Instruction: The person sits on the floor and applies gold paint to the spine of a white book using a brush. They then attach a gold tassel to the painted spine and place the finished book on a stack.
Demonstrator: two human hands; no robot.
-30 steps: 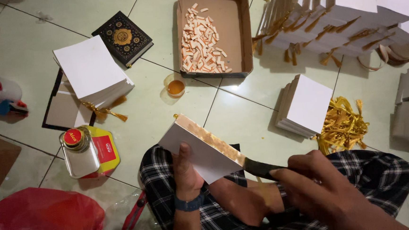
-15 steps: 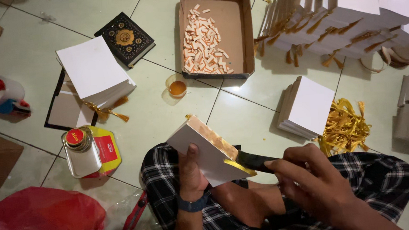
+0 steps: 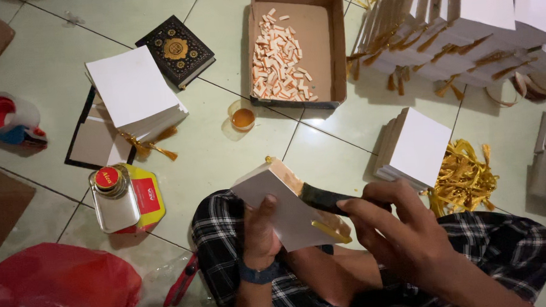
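Low in the middle of the frame, over a lap in checked cloth, the left hand [image 3: 262,227] grips a white block of pages [image 3: 282,203] from below, fingers curled against its flat face and thumb up along it, so the block stands tilted with its glued spine edge turned upward. The right hand [image 3: 394,225], just to the right, is closed around the dark handle of a brush [image 3: 323,200], whose tip lies against the upper edge of the block; a yellow ribbon end pokes out at the block's lower right corner. On the tiled floor at centre left stands a metal glue can [image 3: 114,198] with a red cap, and a small cup [image 3: 243,118] of amber liquid sits above the block. At top centre lies an open cardboard box [image 3: 336,42] holding many small pale strips. A dark book with gold ornament [image 3: 176,51] lies at upper left beside a white stack of pages [image 3: 135,92]. More white stacks with gold tassels fill the upper right, and a red bag [image 3: 60,293] sits at lower left
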